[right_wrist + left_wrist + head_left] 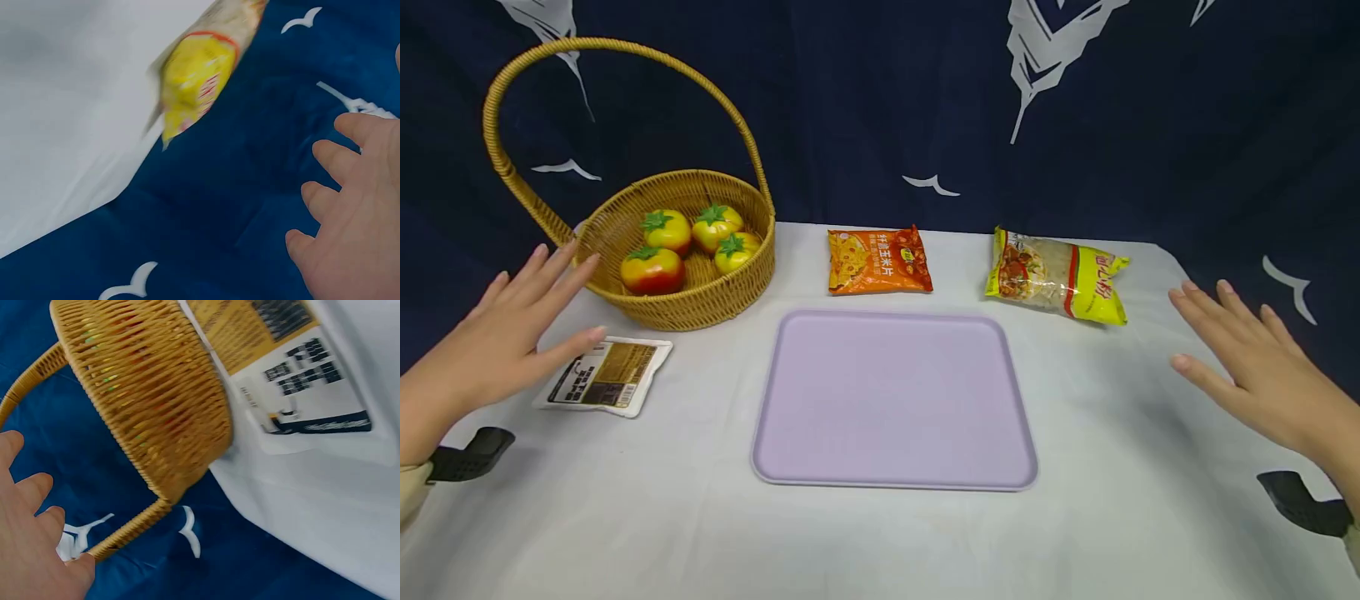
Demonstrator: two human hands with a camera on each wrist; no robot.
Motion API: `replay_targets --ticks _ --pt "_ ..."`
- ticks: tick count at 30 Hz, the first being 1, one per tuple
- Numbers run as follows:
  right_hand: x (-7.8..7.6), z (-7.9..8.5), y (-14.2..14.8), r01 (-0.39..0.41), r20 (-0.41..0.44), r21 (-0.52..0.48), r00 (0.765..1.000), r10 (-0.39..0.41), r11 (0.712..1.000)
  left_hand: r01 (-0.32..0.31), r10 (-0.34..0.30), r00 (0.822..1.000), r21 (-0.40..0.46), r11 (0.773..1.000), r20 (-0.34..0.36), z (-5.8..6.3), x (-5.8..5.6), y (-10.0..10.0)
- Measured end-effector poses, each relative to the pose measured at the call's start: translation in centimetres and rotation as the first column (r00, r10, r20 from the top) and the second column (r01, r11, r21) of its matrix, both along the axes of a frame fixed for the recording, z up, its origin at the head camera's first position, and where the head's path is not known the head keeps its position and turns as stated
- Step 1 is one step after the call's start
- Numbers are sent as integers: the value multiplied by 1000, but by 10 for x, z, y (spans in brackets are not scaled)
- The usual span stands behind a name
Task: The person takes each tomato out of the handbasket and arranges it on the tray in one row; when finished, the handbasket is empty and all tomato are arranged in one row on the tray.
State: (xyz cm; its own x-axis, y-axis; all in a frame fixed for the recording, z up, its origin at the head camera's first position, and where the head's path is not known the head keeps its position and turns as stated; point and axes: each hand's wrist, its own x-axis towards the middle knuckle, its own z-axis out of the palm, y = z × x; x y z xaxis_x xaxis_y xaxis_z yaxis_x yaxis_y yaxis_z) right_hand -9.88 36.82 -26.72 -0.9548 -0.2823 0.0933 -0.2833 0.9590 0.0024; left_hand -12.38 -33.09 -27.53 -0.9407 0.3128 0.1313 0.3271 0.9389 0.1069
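My left hand (512, 333) is held up at the left with straight, spread fingers and nothing in it. In the head view it overlaps a white and brown packet (606, 375) lying on the table, and its fingertips overlap the wicker basket (722, 304). Several red and yellow tomatoes (652, 271) with green tops sit in that basket. At the right, my right hand (1262, 367) is also raised, fingers straight and holding nothing. Nearest to it lies a yellow and clear noodle bag (1052, 275). In the right wrist view the bag (197, 78) is blurred.
A pale purple tray (895, 400) lies mid-table on the white cloth (880, 533). Behind it rests an orange snack packet (880, 262). The basket's tall handle (625, 43) arches up at the back left. A dark blue curtain (865, 108) with white prints hangs behind the table.
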Motion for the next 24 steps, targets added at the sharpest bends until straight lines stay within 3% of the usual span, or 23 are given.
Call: replay_targets --ticks 6,11,15,20,24 --pt "7 10 -17 -87 -15 23 996 88 996 23 -23 1000 -63 998 0 14 -3 11" --pt "15 18 -32 -130 -6 102 991 132 986 78 -76 997 -114 990 21 26 -3 24" --pt "23 20 -44 -163 3 110 987 163 981 130 -123 991 -131 983 59 35 -7 41" --pt "41 5 -58 -217 -15 -3 976 217 976 137 -129 986 -69 988 106 42 -16 55" --pt "50 -19 -64 -286 -56 -162 958 281 944 136 -147 983 98 986 110 39 -30 50"
